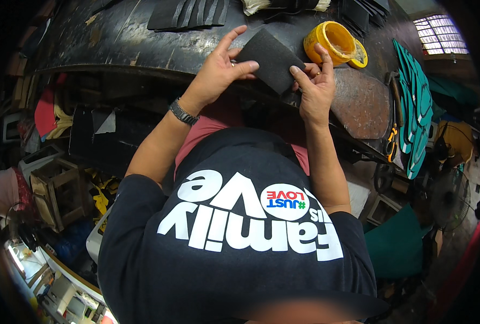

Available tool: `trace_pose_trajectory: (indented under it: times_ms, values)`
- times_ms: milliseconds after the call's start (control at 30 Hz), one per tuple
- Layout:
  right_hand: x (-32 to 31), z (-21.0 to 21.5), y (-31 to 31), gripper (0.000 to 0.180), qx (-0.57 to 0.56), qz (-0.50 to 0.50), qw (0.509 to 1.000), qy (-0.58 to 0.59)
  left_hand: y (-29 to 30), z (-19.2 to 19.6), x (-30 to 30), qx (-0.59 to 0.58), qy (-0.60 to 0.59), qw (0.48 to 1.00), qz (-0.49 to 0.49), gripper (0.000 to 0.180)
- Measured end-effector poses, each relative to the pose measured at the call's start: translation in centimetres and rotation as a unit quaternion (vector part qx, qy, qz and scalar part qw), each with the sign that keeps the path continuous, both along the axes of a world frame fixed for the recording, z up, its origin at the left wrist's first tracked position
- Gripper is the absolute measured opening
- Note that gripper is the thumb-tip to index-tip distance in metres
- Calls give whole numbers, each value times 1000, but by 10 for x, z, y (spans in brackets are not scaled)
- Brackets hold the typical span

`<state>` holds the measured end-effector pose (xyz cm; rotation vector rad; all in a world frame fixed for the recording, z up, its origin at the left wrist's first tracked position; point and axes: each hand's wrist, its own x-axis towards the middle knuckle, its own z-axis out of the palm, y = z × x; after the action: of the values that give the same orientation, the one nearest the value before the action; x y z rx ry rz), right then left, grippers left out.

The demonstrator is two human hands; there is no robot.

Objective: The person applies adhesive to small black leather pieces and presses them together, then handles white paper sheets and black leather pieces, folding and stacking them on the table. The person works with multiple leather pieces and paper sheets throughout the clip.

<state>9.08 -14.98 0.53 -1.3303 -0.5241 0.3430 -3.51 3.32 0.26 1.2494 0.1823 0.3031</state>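
Note:
Between my hands is a flat black square piece, tilted so that its corners point up and down, above the near edge of the dark worktable. My left hand pinches its left corner between thumb and fingers, with the index finger stretched out. At the right corner my right hand grips it with the thumb on top, index finger raised. Just beyond my right hand stands a yellow tub with pale residue inside, and a yellow lid lies beside it.
Black strips lie overlapped at the table's far side; more black pieces are stacked far right. A worn brown board covers the right table edge. Orange-handled scissors and green cut pieces hang there. A wooden stool stands left.

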Motion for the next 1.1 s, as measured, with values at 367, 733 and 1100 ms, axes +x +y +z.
trace_pose_trajectory:
  times_ms: [367, 733, 1100]
  values:
    - [5, -1, 2, 83, -23, 61, 998, -17, 35, -2, 11, 180, -29, 983, 22, 49]
    - [-14, 3, 11, 82, 18, 49, 998, 24, 1, -6, 14, 45, -30, 993, 108, 86]
    - [20, 2, 10, 37, -222, 25, 931, -289, 48, -4, 41, 502, -14, 861, 79, 39]
